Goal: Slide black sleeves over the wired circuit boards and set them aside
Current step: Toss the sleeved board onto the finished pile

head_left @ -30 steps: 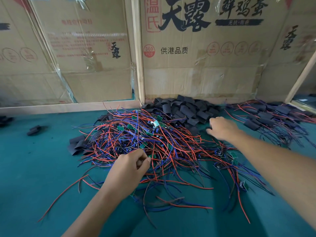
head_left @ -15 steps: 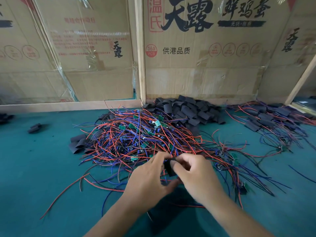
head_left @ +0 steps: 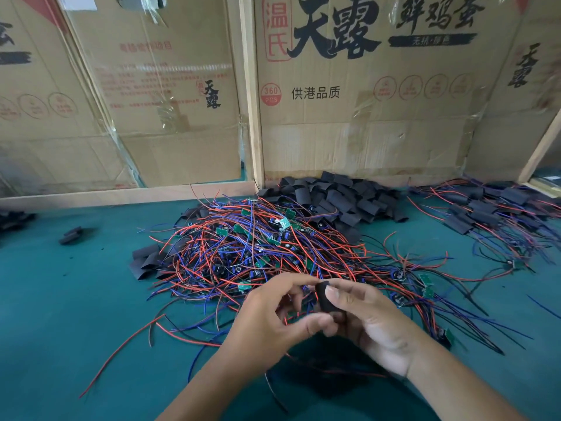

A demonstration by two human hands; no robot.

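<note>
A big tangle of red and blue wired circuit boards [head_left: 258,253] lies on the green table. Behind it sits a heap of loose black sleeves [head_left: 343,196]. In front of the tangle, my right hand [head_left: 373,323] pinches one black sleeve [head_left: 324,299] between thumb and fingers. My left hand [head_left: 273,317] is right beside it, fingers curled, pinching a wired board whose wires run back into the pile; the board itself is mostly hidden between my fingers. The two hands meet at the sleeve's left end.
Sleeved boards with wires [head_left: 485,214] are piled at the far right. A few flat sleeves [head_left: 145,262] lie at the tangle's left edge, and a stray one [head_left: 71,235] further left. Cardboard boxes [head_left: 364,117] wall off the back.
One second ago my right hand was at the sleeve heap and my left in the wires. They have come together in front of the pile, with a sleeve and a board.
</note>
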